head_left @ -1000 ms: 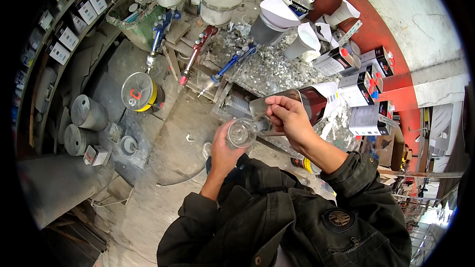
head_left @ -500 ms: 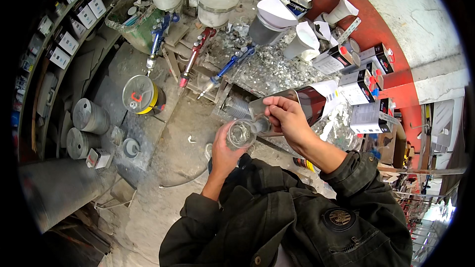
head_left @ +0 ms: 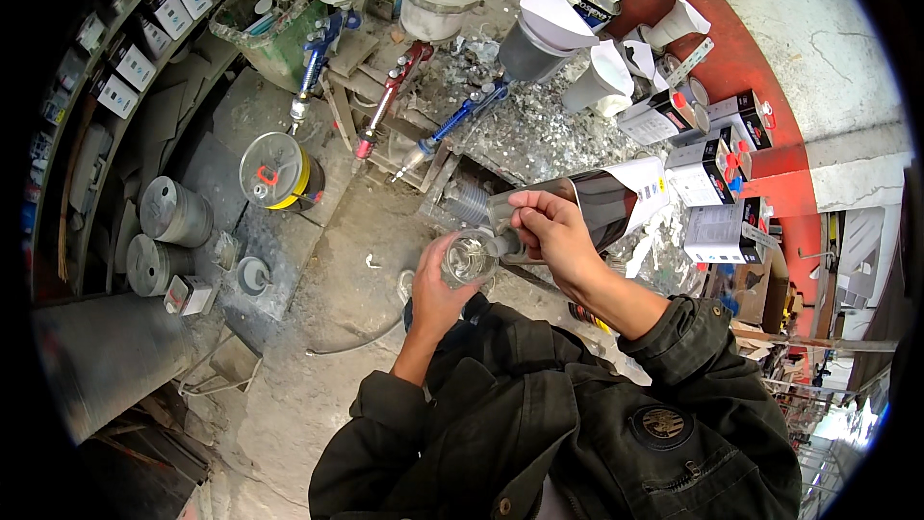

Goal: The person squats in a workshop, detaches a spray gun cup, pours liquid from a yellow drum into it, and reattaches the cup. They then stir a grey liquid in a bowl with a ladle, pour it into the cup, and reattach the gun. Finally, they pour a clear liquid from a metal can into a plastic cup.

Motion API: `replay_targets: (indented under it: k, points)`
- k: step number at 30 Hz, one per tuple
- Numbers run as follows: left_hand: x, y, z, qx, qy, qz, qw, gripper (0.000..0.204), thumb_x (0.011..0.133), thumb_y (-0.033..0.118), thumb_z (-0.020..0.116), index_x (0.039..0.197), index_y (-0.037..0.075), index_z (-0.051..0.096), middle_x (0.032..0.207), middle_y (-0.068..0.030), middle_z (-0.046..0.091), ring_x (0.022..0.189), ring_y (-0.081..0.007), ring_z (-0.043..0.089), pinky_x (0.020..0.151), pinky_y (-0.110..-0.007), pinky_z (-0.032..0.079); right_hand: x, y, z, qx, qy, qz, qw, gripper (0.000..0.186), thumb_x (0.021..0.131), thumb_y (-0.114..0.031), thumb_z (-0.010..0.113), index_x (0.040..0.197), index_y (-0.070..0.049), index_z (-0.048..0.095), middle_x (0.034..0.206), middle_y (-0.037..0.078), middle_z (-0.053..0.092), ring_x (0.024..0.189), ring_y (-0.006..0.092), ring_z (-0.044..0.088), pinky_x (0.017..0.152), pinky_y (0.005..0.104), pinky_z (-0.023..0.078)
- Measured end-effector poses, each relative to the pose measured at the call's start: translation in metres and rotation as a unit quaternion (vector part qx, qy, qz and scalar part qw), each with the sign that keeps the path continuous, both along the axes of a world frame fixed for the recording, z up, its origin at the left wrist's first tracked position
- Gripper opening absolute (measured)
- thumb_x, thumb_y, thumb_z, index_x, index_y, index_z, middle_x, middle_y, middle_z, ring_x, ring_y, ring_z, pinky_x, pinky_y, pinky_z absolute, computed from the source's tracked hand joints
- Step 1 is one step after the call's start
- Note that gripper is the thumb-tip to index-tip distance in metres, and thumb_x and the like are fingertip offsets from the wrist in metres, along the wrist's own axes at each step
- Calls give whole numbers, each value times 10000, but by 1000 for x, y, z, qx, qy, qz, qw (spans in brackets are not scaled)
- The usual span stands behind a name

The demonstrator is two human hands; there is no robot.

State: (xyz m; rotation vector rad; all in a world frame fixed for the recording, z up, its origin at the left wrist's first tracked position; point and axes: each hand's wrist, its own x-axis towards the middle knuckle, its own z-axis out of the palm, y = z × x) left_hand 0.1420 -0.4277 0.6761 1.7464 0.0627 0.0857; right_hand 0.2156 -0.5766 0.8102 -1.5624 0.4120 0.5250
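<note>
My left hand wraps round a clear cup with some clear liquid in it, held in front of my body. Pinched between the fingers of my right hand is a see-through container, tilted with its lower part at the cup's right rim. My fingers hide part of it, so its full shape does not show. Behind the right hand a dark, glossy can-like object lies on the bench edge, partly covered by the hand.
Three spray guns, blue, red and blue, lean along the cluttered bench. White-labelled metal cans stand at right. A yellow-banded drum, grey pails and a hose are at left.
The surroundings have shifted slightly in view. Both hands keep nearly the same pose, the see-through container still at the cup's rim.
</note>
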Motion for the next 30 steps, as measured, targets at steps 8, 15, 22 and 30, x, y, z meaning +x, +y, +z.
replay_targets:
  k: [8, 15, 22, 30]
  points:
    - [7, -4, 12, -10, -3, -21, 1000, 642, 637, 57, 793, 1226, 60, 540, 1196, -140, 583, 1111, -321, 570, 925, -380, 461, 4, -13, 17, 16, 2, -11, 1000, 186, 959, -80, 475, 1123, -37, 551, 859, -33, 553, 618, 35, 410, 520, 188, 315]
    - [16, -17, 32, -26, -22, -46, 998, 651, 626, 67, 802, 1225, 62, 546, 1190, -129, 587, 1109, -311, 570, 927, -378, 461, 11, -42, 43, 34, -17, -26, 999, 194, 945, -84, 490, 1108, -28, 580, 844, -37, 564, 608, 19, 429, 503, 179, 338]
    - [25, -30, 44, -63, -39, -68, 995, 637, 623, 74, 808, 1207, 45, 556, 1183, -126, 592, 1101, -297, 575, 932, -374, 457, 15, -63, 64, 28, -30, -27, 999, 208, 945, -87, 490, 1120, -17, 577, 850, -38, 554, 596, 12, 416, 482, 172, 320]
    - [21, -25, 41, -70, -19, -64, 995, 646, 615, 72, 814, 1206, 46, 554, 1182, -121, 593, 1103, -293, 574, 934, -373, 457, 13, -56, 52, 31, -24, -20, 999, 208, 941, -80, 492, 1121, -33, 585, 869, -39, 574, 611, 12, 431, 485, 173, 327]
